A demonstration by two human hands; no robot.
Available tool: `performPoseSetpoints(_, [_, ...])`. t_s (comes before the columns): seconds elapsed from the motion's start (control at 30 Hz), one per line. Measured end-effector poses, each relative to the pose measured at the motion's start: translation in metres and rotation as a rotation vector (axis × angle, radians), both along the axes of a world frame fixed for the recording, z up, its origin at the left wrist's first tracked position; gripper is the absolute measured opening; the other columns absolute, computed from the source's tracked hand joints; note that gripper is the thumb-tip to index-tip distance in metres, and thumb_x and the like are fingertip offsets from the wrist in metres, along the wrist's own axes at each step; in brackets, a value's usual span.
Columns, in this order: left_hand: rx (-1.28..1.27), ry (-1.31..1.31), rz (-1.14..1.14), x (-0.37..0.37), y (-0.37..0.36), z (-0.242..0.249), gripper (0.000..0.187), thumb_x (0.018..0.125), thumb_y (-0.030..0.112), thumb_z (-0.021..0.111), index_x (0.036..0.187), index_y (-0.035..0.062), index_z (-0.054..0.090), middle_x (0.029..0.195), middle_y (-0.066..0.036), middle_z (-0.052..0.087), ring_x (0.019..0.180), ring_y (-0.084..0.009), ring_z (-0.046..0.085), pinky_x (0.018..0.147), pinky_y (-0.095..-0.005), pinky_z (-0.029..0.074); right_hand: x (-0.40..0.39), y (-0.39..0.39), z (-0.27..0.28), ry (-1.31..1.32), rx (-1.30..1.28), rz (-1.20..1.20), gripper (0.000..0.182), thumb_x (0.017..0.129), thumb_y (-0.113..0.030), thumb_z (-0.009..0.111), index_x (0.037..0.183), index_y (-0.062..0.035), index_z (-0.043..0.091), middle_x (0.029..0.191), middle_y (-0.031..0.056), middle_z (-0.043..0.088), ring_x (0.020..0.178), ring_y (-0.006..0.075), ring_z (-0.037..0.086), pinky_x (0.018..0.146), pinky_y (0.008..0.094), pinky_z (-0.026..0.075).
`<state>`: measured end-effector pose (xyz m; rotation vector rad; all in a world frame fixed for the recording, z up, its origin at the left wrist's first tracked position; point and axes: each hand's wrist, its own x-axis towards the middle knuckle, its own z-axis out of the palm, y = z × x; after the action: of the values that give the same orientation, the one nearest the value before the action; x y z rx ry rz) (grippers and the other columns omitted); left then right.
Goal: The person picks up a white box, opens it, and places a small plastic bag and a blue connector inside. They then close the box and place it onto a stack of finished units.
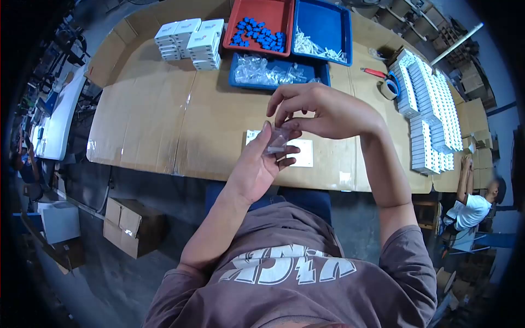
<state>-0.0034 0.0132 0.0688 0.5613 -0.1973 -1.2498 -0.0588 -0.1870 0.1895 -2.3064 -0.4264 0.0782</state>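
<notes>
My left hand is closed around a small clear plastic bag, which has a white piece inside near its lower end. Over the bag's upper edge is my right hand, with thumb and fingertips bent in and pinching at the plastic. Behind the hands, a flat white printed sheet or box lies on the cardboard-covered table, partly hidden by my left fingers. Just beyond my right hand stands a blue tray of clear plastic bags.
Farther back sit a red tray of blue parts and a blue tray of white sticks. White boxes are stacked at back left and right. Tape and red-handled pliers lie nearby. Another person sits far right.
</notes>
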Motion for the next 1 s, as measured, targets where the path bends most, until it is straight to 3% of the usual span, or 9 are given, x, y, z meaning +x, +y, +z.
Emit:
performPoseSetpoints(0.1, [-0.003, 0.019, 0.001, -0.002, 0.001, 0.0, 0.051, 0.106, 0.053, 0.051, 0.136, 0.0124, 0.057, 0.126, -0.007, 0.067, 0.107, -0.0188, 0.066, 0.089, -0.0337, 0.051, -0.002, -0.004, -0.008, 0.114, 0.049, 0.038, 0.021, 0.097, -0.004, 0.062, 0.114, 0.0049, 0.069, 0.12, 0.0133, 0.068, 0.101, 0.0242, 0.069, 0.083, 0.0353, 0.055])
performPoseSetpoints(0.13, [-0.012, 0.033, -0.01, -0.002, 0.001, -0.002, 0.051, 0.106, 0.053, 0.051, 0.137, 0.0128, 0.056, 0.125, -0.007, 0.067, 0.107, -0.0202, 0.067, 0.089, -0.0351, 0.052, -0.003, -0.005, -0.008, 0.137, 0.08, 0.025, 0.029, 0.106, -0.016, 0.057, 0.12, 0.0063, 0.067, 0.122, 0.0137, 0.068, 0.102, 0.0243, 0.069, 0.087, 0.0358, 0.055])
performPoseSetpoints(0.27, [-0.008, 0.059, -0.012, -0.003, -0.001, -0.011, 0.048, 0.108, 0.05, 0.049, 0.137, 0.0127, 0.055, 0.125, -0.007, 0.067, 0.107, -0.0229, 0.068, 0.09, -0.0369, 0.052, -0.007, 0.001, -0.017, 0.191, 0.147, 0.011, 0.044, 0.11, -0.034, 0.05, 0.12, 0.0058, 0.067, 0.124, 0.0148, 0.067, 0.104, 0.0251, 0.069, 0.088, 0.0349, 0.055])
performPoseSetpoints(0.4, [0.011, 0.119, -0.029, -0.003, -0.005, -0.022, 0.046, 0.108, 0.049, 0.048, 0.136, 0.0137, 0.056, 0.122, -0.007, 0.067, 0.107, -0.0233, 0.067, 0.091, -0.0384, 0.053, -0.008, -0.001, -0.036, 0.235, 0.074, 0.044, 0.045, 0.11, -0.035, 0.05, 0.12, 0.0038, 0.069, 0.126, 0.0168, 0.068, 0.114, 0.0278, 0.066, 0.098, 0.0356, 0.051])
performPoseSetpoints(0.53, [0.015, 0.233, -0.078, -0.002, -0.007, -0.03, 0.045, 0.109, 0.046, 0.046, 0.135, 0.0122, 0.058, 0.115, -0.004, 0.07, 0.105, -0.0245, 0.068, 0.089, -0.0406, 0.054, -0.009, -0.033, -0.053, 0.229, 0.272, -0.111, 0.043, 0.108, -0.034, 0.054, 0.119, 0.0039, 0.071, 0.127, 0.0149, 0.07, 0.115, 0.0228, 0.066, 0.099, 0.0354, 0.051])
performPoseSetpoints(0.7, [0.113, 0.3, -0.104, -0.006, -0.008, -0.05, 0.052, 0.109, 0.047, 0.045, 0.134, 0.0045, 0.059, 0.109, -0.005, 0.07, 0.097, -0.0233, 0.064, 0.087, -0.0396, 0.052, 0.029, -0.138, -0.127, 0.1, 0.191, -0.726, 0.024, 0.104, -0.014, 0.058, 0.107, 0.0037, 0.073, 0.101, 0.0068, 0.076, 0.094, 0.016, 0.07, 0.085, 0.0307, 0.055])
performPoseSetpoints(0.77, [0.081, 0.326, -0.126, -0.006, -0.007, -0.058, 0.052, 0.109, 0.047, 0.044, 0.134, 0.0043, 0.059, 0.113, -0.007, 0.07, 0.098, -0.0227, 0.066, 0.087, -0.0394, 0.052, 0.05, -0.186, -0.162, 0.014, 0.178, -0.945, 0.019, 0.1, -0.014, 0.064, 0.107, 0.0005, 0.073, 0.099, 0.0078, 0.077, 0.091, 0.0194, 0.072, 0.082, 0.0336, 0.056])
performPoseSetpoints(0.87, [0.135, 0.275, -0.123, -0.006, -0.01, -0.056, 0.051, 0.108, 0.046, 0.047, 0.133, 0.0039, 0.06, 0.112, -0.007, 0.07, 0.098, -0.0237, 0.065, 0.088, -0.0399, 0.052, 0.081, -0.222, -0.18, -0.217, -0.213, -1.126, 0.022, 0.094, -0.021, 0.071, 0.108, -0.0046, 0.074, 0.099, 0.0103, 0.077, 0.092, 0.0263, 0.074, 0.081, 0.0383, 0.057])
performPoseSetpoints(1.0, [0.133, 0.272, -0.122, -0.004, -0.008, -0.057, 0.05, 0.108, 0.045, 0.048, 0.135, 0.0041, 0.058, 0.113, -0.007, 0.07, 0.099, -0.0236, 0.064, 0.09, -0.0404, 0.051, 0.12, -0.23, -0.184, -0.124, -0.326, -1.206, 0.03, 0.087, -0.034, 0.077, 0.102, -0.0088, 0.076, 0.1, 0.0132, 0.077, 0.098, 0.0342, 0.073, 0.085, 0.0452, 0.058])
